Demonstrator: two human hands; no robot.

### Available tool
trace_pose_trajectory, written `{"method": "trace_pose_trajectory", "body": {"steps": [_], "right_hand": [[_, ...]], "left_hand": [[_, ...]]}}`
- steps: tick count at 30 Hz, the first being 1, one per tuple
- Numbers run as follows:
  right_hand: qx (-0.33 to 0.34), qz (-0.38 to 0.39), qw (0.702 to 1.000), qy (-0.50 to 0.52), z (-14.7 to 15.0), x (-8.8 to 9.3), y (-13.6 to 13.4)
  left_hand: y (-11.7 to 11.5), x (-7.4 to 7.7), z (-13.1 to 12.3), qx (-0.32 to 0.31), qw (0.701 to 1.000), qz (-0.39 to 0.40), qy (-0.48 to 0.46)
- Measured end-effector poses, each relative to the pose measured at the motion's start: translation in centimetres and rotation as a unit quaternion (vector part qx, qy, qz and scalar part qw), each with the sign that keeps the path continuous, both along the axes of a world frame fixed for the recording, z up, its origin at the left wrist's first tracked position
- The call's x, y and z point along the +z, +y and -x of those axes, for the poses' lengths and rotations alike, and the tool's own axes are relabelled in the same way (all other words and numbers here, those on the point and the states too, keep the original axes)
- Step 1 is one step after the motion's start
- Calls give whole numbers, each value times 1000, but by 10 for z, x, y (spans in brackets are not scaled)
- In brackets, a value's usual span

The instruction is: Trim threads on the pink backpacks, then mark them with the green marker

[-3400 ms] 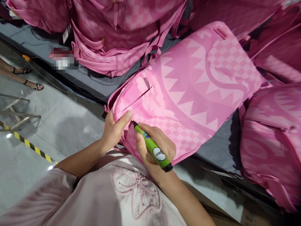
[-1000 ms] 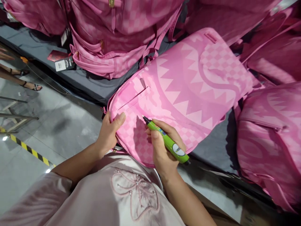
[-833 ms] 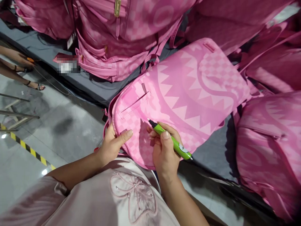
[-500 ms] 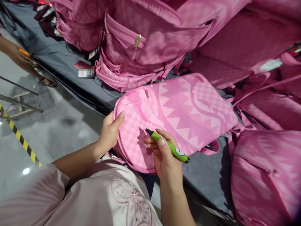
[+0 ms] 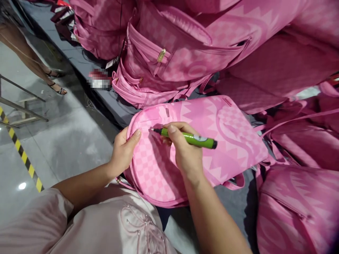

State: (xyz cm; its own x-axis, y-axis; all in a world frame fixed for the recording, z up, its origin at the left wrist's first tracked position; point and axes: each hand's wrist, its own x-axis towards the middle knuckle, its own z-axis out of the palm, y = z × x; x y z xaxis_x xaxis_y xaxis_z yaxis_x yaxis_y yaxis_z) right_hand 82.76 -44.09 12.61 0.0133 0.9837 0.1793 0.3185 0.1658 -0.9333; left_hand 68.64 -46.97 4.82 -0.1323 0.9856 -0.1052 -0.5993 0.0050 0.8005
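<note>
Here, right hand [image 5: 187,151] pinching green marker [image 5: 197,139]; left hand [image 5: 122,151] pinching pink backpack [image 5: 212,121] edge.

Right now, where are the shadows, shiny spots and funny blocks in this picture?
Head view: a dark shadow falls on the pink backpack beside the right hand and green marker; head view again: a white glare spot shines on the floor, and square blocks blur a red-and-white patch.

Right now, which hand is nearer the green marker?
Right: right hand holds the green marker; left hand is beyond its tip, gripping the pink backpack at its edge.
</note>
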Motion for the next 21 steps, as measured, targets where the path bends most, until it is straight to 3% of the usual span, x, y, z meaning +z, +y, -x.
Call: {"method": "trace_pose_trajectory", "body": {"steps": [5, 10, 21], "right_hand": [[-37, -17, 999, -19, 3, -18, -9], [-21, -56, 994, -95, 3, -18, -8], [-50, -98, 984, -139, 7, -20, -11]], "left_hand": [[1, 0, 2, -9, 999, 12, 31], [4, 2, 5, -10, 998, 17, 51], [3, 3, 5, 1, 996, 23, 85]]}}
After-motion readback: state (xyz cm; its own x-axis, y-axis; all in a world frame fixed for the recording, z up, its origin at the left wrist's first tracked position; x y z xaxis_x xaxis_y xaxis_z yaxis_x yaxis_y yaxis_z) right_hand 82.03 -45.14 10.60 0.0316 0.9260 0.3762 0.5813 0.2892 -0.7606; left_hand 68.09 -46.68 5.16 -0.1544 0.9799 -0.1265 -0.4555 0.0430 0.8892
